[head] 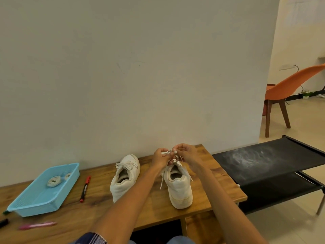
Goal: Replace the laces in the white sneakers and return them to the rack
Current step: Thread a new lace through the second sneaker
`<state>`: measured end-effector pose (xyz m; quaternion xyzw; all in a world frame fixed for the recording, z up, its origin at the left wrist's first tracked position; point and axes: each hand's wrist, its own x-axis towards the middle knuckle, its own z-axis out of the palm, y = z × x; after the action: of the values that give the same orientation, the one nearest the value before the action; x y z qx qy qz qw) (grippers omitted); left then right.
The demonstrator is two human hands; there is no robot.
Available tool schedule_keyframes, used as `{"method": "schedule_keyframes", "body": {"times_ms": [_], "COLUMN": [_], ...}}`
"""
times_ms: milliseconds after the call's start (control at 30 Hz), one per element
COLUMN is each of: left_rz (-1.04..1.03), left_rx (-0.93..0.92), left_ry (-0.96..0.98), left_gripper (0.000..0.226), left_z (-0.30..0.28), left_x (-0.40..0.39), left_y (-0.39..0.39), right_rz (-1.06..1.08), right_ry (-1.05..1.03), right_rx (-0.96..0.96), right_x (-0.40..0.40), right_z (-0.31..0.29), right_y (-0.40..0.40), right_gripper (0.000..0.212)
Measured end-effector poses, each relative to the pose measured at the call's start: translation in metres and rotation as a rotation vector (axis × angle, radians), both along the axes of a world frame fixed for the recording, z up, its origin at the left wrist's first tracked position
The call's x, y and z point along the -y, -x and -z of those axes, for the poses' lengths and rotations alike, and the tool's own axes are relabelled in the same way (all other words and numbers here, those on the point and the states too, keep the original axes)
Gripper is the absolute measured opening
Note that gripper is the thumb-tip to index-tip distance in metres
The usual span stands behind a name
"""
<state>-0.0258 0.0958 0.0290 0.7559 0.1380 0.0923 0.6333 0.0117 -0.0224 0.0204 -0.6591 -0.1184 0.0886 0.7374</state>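
At the far left of the wooden table (98,206) a blue basket (26,203) is sitting, holding two rolled-up white laces (54,181). In front of it, near the table's near edge, a pink pen (37,225) is lying, and a black marker (3,223) is poking in from the left edge. Just right of the basket a red-capped marker (85,188) is lying with its cap pointing away from me.

Toward the middle, the left sneaker (125,176) is standing with its heel facing me and its lace already tied in a bow. Just right of it the right sneaker (178,185) is standing the same way, heel near me, with loose lace ends (162,180) trailing down its left side.

I am holding both hands together over the far end of that right sneaker. My left hand (160,158) is pinching the lace between thumb and fingers, and my right hand (186,154) is curling closed on the lace right beside it, fingertips of the two hands nearly touching.

Right of the table, the black fabric rack (269,161) is standing with its two shelves bare of shoes. Beyond it, far right, an orange chair (288,87) is standing on the tiled floor.
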Motion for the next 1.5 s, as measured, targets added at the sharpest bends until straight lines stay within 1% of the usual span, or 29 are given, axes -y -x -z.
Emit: {"method": "schedule_keyframes", "body": {"times_ms": [67,133,300,433,467,533,600,667,767,800,867,933,1033,1100,1200,1267,1333,1400,1433,1500], "left_rz": [-0.013,-0.004,0.031,-0.026,-0.046,-0.063,-0.076,-0.103,-0.087,-0.056,-0.011,-0.017,-0.057,-0.084,-0.078,-0.064,-0.051,-0.043,-0.035,-0.011], "left_rx": [-0.027,-0.036,-0.02,-0.024,-0.023,-0.018,-0.008,0.001,-0.011,-0.022,-0.036,-0.04,-0.036,-0.03,-0.017,-0.019,0.023,0.098,0.119,0.124], "left_ry": [0.024,0.059,0.053,0.183,0.221,0.263,0.272,0.277,0.287,0.265,0.238,0.229,0.165,0.102,0.086,0.034,-0.099,-0.308,-0.404,-0.559], "left_gripper": [0.023,0.021,0.022,0.015,0.013,0.012,0.01,0.007,0.018,0.018,0.012,0.012,0.01,0.008,0.008,0.007,0.01,0.015,0.015,0.014], "left_z": [0.003,0.007,0.008,0.01,0.01,0.01,0.009,0.009,0.009,0.009,0.007,0.006,0.006,0.004,0.001,0.0,-0.001,-0.002,-0.003,-0.004], "left_x": [-0.003,-0.003,-0.002,-0.003,-0.003,-0.001,0.001,0.002,0.0,0.001,0.001,0.001,-0.002,-0.003,-0.001,0.001,0.003,0.006,0.007,0.012], "left_y": [-0.002,-0.002,-0.002,-0.002,-0.002,-0.001,-0.001,-0.001,-0.001,-0.001,0.001,0.001,-0.001,-0.001,-0.001,0.001,0.003,0.005,0.005,0.005], "right_rz": [-0.046,-0.076,-0.037,-0.163,-0.185,-0.201,-0.201,-0.185,-0.106,-0.081,-0.102,-0.168,-0.24,-0.242,-0.104,-0.018,0.065,0.111,0.126,0.161], "right_ry": [0.063,0.068,0.076,0.051,0.053,0.122,0.207,0.223,0.228,0.225,0.244,0.307,0.411,0.404,0.347,0.369,0.433,0.503,0.528,0.503], "right_rx": [0.009,-0.016,-0.001,-0.008,-0.01,0.037,0.107,0.151,0.186,0.181,0.165,0.173,0.181,0.192,0.202,0.185,0.211,0.233,0.229,0.178], "right_x": [0.003,0.006,0.004,0.011,0.014,0.019,0.02,0.018,0.015,0.014,0.012,0.012,0.014,0.014,0.009,0.002,-0.007,-0.012,-0.014,-0.015], "right_z": [-0.002,-0.001,0.002,0.001,0.001,0.001,0.001,0.002,0.002,0.003,0.003,0.0,-0.008,-0.009,-0.005,-0.001,0.003,0.007,0.009,0.011], "right_y": [-0.002,-0.003,-0.003,-0.005,-0.006,-0.007,-0.007,-0.006,-0.005,-0.005,-0.005,-0.005,-0.007,-0.004,0.002,0.002,-0.003,-0.008,-0.01,-0.011], "right_gripper": [0.006,0.011,0.01,0.022,0.021,0.019,0.022,0.02,0.015,0.015,0.016,0.018,0.02,0.021,0.024,0.031,0.04,0.043,0.039,0.024]}}
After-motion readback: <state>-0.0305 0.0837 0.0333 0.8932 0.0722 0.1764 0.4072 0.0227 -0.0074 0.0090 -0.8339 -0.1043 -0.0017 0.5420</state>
